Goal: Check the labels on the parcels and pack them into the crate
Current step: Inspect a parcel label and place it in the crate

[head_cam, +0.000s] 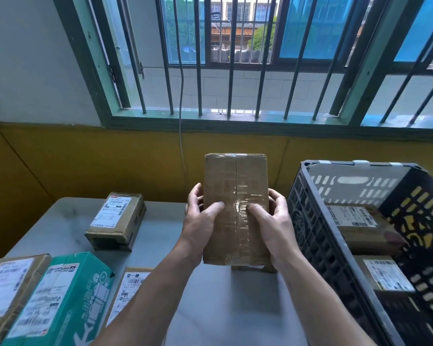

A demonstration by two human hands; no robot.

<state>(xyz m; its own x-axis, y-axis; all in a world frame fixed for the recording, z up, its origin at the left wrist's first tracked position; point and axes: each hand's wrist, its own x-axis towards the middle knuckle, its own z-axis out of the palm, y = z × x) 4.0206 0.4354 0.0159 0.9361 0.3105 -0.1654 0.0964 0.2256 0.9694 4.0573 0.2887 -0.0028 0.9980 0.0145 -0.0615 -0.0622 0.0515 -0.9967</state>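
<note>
here, on the grey table [235, 308] at the left lie a corner parcel [8, 290], a green box [68, 295], a far parcel [115, 218] and a small parcel [133, 288], each bearing a white barcode label whose print is too small to read. in the middle, the left hand [200, 216] and right hand [273, 218] grip a taped parcel [235, 186] by its sides above the table, thumbs on its front. at the right, the black crate [310, 221] holds two labelled parcels [360, 228].

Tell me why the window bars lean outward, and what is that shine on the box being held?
Head view: the wide-angle lens splays the window bars and tilts the crate; daylight from the window glints off the clear tape on the held parcel; a soft shadow lies on the table beneath it; the label on the lower-left parcel looks stretched and blurred.
</note>
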